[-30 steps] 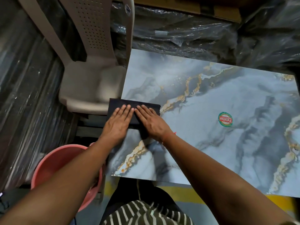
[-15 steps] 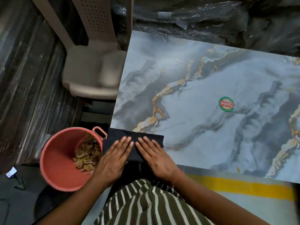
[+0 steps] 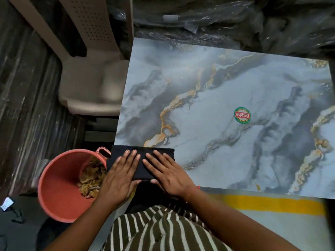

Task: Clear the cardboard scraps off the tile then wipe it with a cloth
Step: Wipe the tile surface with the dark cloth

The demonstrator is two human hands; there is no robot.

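Both grips lay flat and unclenched, the left hand (image 3: pixel 119 175) and right hand (image 3: pixel 167 173) side by side, pressing a dark cloth (image 3: pixel 143 154) onto the near left corner of the marbled tile (image 3: pixel 226 145). Left of them, a red bucket (image 3: pixel 59 187) held brown cardboard scraps (image 3: pixel 90 178), so clearing looked done. Rightward, most of the tile, with its round sticker (image 3: pixel 242 114), seemed left to wipe.

A beige plastic chair (image 3: pixel 94 84) stands up and left of the grip, a yellow-striped floor (image 3: pixel 272 203) below right, and what looks like crinkled dark plastic sheeting (image 3: pixel 217 20) beyond in dim light.
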